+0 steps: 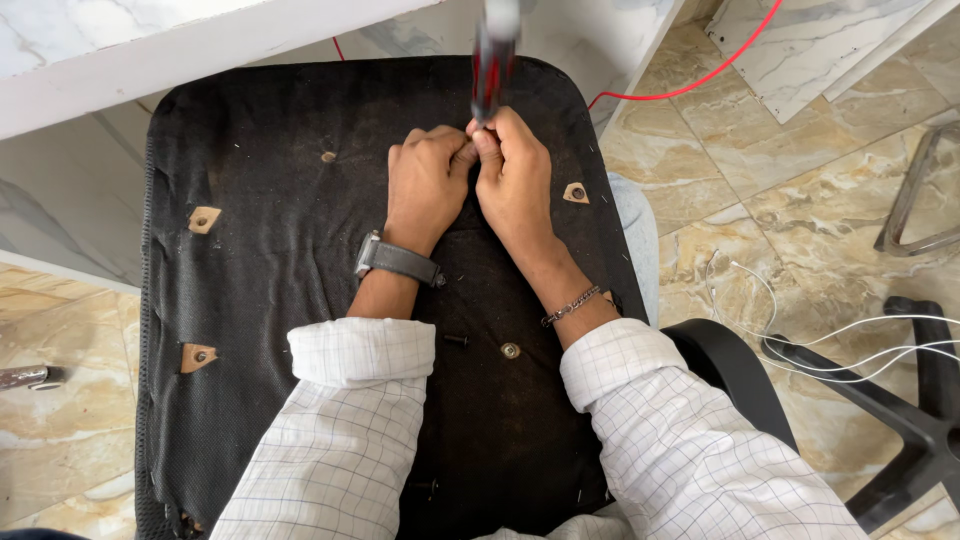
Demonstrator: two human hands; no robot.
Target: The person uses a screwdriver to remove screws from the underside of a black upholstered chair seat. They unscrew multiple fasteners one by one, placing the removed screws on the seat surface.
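Both hands met on the black seat underside: right hand gripped an upright screwdriver, left hand curled shut beside it

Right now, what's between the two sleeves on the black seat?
In the head view, a small black bolt and a round metal screw hole in the black seat lie between the sleeves.

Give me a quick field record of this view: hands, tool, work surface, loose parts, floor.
left hand: closed, pressed against the right hand at the tool's lower end
right hand: wrapped around the screwdriver, held upright, top blurred
work surface: black seat underside, with metal inserts in torn fabric patches
loose parts: one black bolt lying on the seat between the forearms
floor: chair base and white cable at right, red wire above
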